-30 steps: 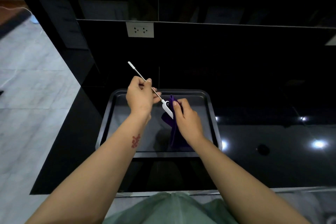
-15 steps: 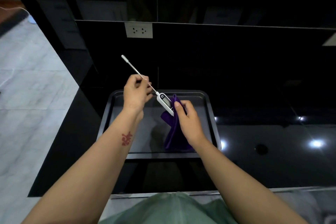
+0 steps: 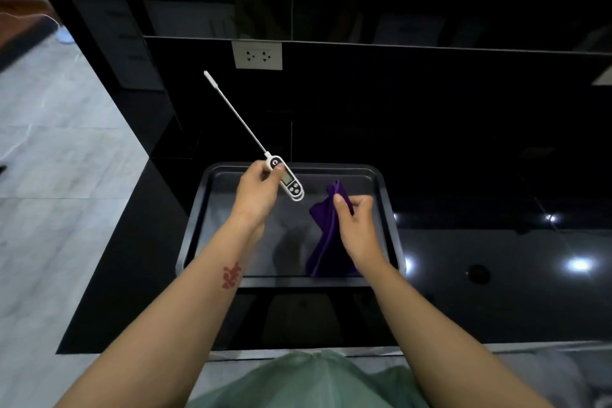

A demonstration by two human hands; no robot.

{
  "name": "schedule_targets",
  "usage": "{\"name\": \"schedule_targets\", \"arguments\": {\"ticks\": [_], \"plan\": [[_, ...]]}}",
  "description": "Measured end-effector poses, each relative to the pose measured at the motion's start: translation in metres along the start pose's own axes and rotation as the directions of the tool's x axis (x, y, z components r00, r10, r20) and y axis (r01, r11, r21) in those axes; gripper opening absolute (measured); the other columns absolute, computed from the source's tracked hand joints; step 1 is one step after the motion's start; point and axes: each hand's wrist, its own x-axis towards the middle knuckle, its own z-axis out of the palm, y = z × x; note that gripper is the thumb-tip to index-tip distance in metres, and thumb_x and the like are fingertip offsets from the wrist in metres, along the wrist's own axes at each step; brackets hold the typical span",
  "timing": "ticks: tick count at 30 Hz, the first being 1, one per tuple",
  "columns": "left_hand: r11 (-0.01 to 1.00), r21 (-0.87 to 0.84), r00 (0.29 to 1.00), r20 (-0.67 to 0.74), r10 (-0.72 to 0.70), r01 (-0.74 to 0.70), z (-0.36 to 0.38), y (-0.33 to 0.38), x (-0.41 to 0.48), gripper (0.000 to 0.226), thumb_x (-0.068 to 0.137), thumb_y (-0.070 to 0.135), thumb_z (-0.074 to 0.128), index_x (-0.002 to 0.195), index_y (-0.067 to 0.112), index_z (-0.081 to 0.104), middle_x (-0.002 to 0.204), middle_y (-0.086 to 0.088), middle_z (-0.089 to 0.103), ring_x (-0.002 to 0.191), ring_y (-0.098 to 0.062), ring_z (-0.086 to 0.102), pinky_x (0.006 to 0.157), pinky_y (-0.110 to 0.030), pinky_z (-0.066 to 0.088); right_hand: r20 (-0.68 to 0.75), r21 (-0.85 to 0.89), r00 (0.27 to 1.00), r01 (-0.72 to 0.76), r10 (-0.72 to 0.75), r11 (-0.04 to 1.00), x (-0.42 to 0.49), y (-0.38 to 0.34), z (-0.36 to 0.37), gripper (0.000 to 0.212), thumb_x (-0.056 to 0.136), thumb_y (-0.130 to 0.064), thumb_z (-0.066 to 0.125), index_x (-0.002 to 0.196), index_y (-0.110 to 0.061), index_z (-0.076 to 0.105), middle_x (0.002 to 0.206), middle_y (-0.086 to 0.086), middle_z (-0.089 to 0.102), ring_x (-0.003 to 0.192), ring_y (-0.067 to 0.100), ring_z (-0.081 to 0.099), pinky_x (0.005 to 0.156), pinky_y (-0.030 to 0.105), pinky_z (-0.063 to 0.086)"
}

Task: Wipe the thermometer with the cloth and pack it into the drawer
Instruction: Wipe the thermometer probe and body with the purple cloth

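Observation:
A white digital thermometer point(image 3: 287, 179) with a long thin probe pointing up and to the left is held in the air by my left hand point(image 3: 257, 193), which pinches the top of its body. My right hand point(image 3: 356, 221) grips a purple cloth point(image 3: 326, 242) that hangs down over the tray. The thermometer and the cloth are apart, with a small gap between them. Both are above a dark grey tray point(image 3: 195, 225) that rests on the glossy black counter. No drawer can be made out.
A black counter point(image 3: 496, 275) stretches to the right, with a black back panel carrying a white wall socket point(image 3: 257, 55). A small round dark spot point(image 3: 478, 273) lies on the counter to the right. Grey tiled floor point(image 3: 49, 192) is on the left.
The thermometer has come free of the cloth: my left hand slid from the probe to the body and drew it up and left, while my right hand kept the cloth, shifting right.

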Motion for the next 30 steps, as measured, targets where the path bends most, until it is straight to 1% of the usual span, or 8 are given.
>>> {"name": "schedule_targets", "arguments": {"ticks": [3,5,8,11,16,23,27,30], "plan": [[0.995,-0.041,0.986,0.141,-0.087,0.093,-0.012,0.002,-0.001,0.007,0.102,0.019,0.047,0.095,0.019,0.049,0.102,-0.005,0.074,0.090,-0.018,0.068,0.081,-0.033,0.050,-0.002,0.176,0.978,-0.205,0.209,0.963,0.012,0.003,-0.011,0.031,0.096,-0.032,0.058,0.115,-0.010,0.047,0.101,0.009,0.063,0.093,0.025,0.064,0.078,0.036,0.052],[0.984,-0.055,0.955,0.258,-0.147,0.167,-0.016,0.002,-0.011,0.003,0.102,0.016,0.046,0.105,0.016,0.048,0.105,-0.008,0.074,0.094,-0.026,0.072,0.081,-0.041,0.055,0.042,0.344,0.958,-0.280,0.283,0.896,0.017,-0.001,-0.017,0.019,0.093,-0.021,0.062,0.106,-0.009,0.054,0.093,0.009,0.065,0.090,0.028,0.064,0.077,0.038,0.051],[0.977,0.032,0.879,0.433,-0.202,0.208,-0.016,0.002,-0.027,0.014,0.099,0.012,0.053,0.114,0.013,0.054,0.104,-0.009,0.074,0.089,-0.024,0.072,0.070,-0.033,0.059,0.135,0.525,0.957,-0.289,0.257,0.800,0.021,-0.011,-0.023,0.002,0.091,-0.010,0.062,0.093,-0.011,0.062,0.090,0.011,0.069,0.088,0.026,0.065,0.083,0.039,0.052],[0.970,0.125,0.798,0.551,-0.244,0.210,-0.013,-0.005,-0.033,0.018,0.097,0.015,0.059,0.114,0.013,0.061,0.103,-0.005,0.076,0.084,-0.019,0.071,0.068,-0.027,0.058,0.189,0.673,0.966,-0.258,0.175,0.693,0.023,-0.020,-0.028,0.016,0.094,-0.013,0.059,0.109,-0.010,0.065,0.108,0.014,0.071,0.101,0.025,0.067,0.095,0.040,0.051],[0.959,0.173,0.764,0.580,-0.283,0.224,-0.005,-0.015,-0.036,0.019,0.095,0.021,0.062,0.114,0.016,0.064,0.100,-0.004,0.077,0.081,-0.018,0.071,0.070,-0.031,0.057,0.242,0.676,0.968,-0.219,0.068,0.703,0.024,-0.033,-0.031,0.030,0.099,-0.021,0.052,0.126,-0.010,0.058,0.122,0.014,0.067,0.109,0.023,0.065,0.096,0.037,0.052],[0.953,0.218,0.755,0.584,-0.299,0.209,0.008,-0.014,-0.039,0.020,0.096,0.020,0.060,0.114,0.012,0.062,0.093,-0.009,0.075,0.070,-0.018,0.070,0.064,-0.030,0.060,0.145,0.462,0.985,-0.154,0.097,0.873,0.026,-0.039,-0.020,0.016,0.094,-0.018,0.060,0.107,-0.009,0.066,0.096,0.011,0.071,0.085,0.022,0.067,0.078,0.031,0.056],[0.956,0.223,0.751,0.593,-0.290,0.193,0.007,-0.014,-0.039,0.019,0.096,0.019,0.060,0.114,0.012,0.062,0.092,-0.008,0.075,0.069,-0.018,0.069,0.059,-0.027,0.058,0.010,0.458,0.995,-0.091,0.097,0.884,0.039,-0.043,-0.023,0.016,0.094,-0.019,0.061,0.103,-0.007,0.067,0.090,0.012,0.068,0.084,0.025,0.063,0.084,0.039,0.052],[0.962,0.207,0.769,0.580,-0.269,0.180,0.005,-0.016,-0.036,0.016,0.096,0.019,0.061,0.110,0.013,0.064,0.091,-0.008,0.076,0.069,-0.018,0.069,0.059,-0.028,0.058,-0.018,0.452,0.995,-0.079,0.098,0.888,0.042,-0.042,-0.019,0.015,0.095,-0.020,0.060,0.102,-0.008,0.066,0.087,0.010,0.067,0.082,0.022,0.063,0.081,0.036,0.052]]}}
